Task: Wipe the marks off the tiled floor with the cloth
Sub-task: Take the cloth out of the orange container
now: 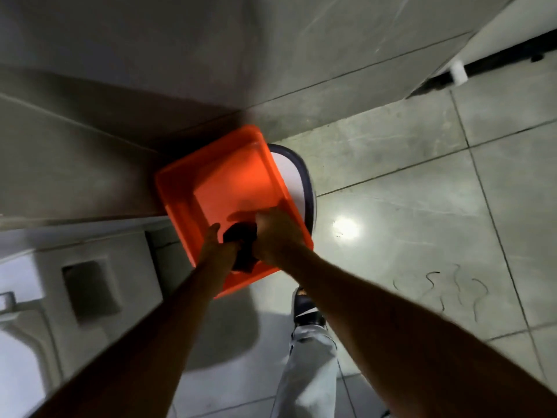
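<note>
In the head view, an orange rectangular plastic tub (211,176) sits against the foot of a grey tiled wall (180,55), raised on a white round stool or stand with a dark rim (304,173) that shows past the tub's far right side. The tub's inside looks smooth and glossy; whether it holds water cannot be told from this blurred picture. Over its near end both hands are together on a dark cloth (242,247), which is bunched and hangs down between them inside the tub's rim. The right hand (278,235) is closed in a fist around the cloth's upper part, knuckles up. The left hand (218,247) grips the cloth's lower left side, with its thumb pointing up toward the tub's middle. Both bare forearms reach in from the bottom of the frame. Below the tub, a leg in light trousers (307,366) ends in a dark shoe with white trim (306,309) standing on the tiled floor (422,191). To the right of the shoe, well apart from the tub, dark squiggly marks (446,292) lie on a pale glossy tile, and a bright spot of reflected light (345,227) shines on the floor just right of the tub. At left a white fixture (39,297) with a square recess is blurred.
</note>
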A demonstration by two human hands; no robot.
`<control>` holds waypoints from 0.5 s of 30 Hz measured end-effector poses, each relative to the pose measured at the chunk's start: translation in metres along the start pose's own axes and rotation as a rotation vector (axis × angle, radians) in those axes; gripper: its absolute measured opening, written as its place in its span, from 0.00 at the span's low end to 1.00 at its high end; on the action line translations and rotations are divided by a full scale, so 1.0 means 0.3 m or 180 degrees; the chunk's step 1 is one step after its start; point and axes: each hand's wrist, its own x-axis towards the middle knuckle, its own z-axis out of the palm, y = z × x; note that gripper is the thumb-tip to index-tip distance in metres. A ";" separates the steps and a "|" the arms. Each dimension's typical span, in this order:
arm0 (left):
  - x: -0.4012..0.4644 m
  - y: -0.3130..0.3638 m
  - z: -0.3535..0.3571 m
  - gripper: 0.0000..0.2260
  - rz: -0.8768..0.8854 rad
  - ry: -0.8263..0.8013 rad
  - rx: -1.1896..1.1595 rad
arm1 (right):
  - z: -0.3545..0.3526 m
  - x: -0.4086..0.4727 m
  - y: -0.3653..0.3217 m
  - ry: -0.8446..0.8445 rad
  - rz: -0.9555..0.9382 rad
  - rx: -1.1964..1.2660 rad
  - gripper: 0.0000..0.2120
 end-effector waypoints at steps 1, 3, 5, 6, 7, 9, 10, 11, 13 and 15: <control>-0.024 0.003 -0.004 0.21 0.0159 -0.0163 0.0066 | -0.006 -0.034 0.000 0.0107 -0.0038 0.0164 0.16; -0.083 -0.001 0.008 0.13 0.0644 -0.0514 0.0368 | -0.024 -0.125 0.027 0.0623 -0.0239 0.0407 0.17; -0.138 -0.010 0.035 0.13 0.1032 -0.0746 0.0683 | -0.061 -0.235 0.094 0.1237 -0.0560 0.0926 0.10; -0.161 -0.016 0.046 0.12 0.1384 -0.0830 0.0970 | -0.078 -0.285 0.131 0.1450 -0.0701 0.1107 0.08; -0.189 -0.024 0.077 0.09 0.1827 -0.0832 0.1430 | -0.107 -0.340 0.192 0.1610 -0.0785 0.1202 0.08; -0.263 -0.053 0.165 0.07 0.2822 -0.0807 0.2665 | -0.152 -0.453 0.334 0.1693 -0.0792 0.1319 0.10; -0.302 -0.083 0.219 0.13 0.3180 -0.0927 0.3082 | -0.167 -0.513 0.417 0.1719 -0.0749 0.1425 0.11; -0.348 -0.106 0.266 0.16 0.3235 -0.1094 0.3233 | -0.176 -0.563 0.488 0.1712 -0.0720 0.1561 0.12; -0.451 -0.178 0.410 0.12 0.2952 -0.1418 0.3216 | -0.207 -0.687 0.664 0.1623 -0.0476 0.1767 0.16; -0.535 -0.284 0.579 0.11 0.2605 -0.1737 0.3199 | -0.240 -0.812 0.862 0.1477 -0.0178 0.1610 0.28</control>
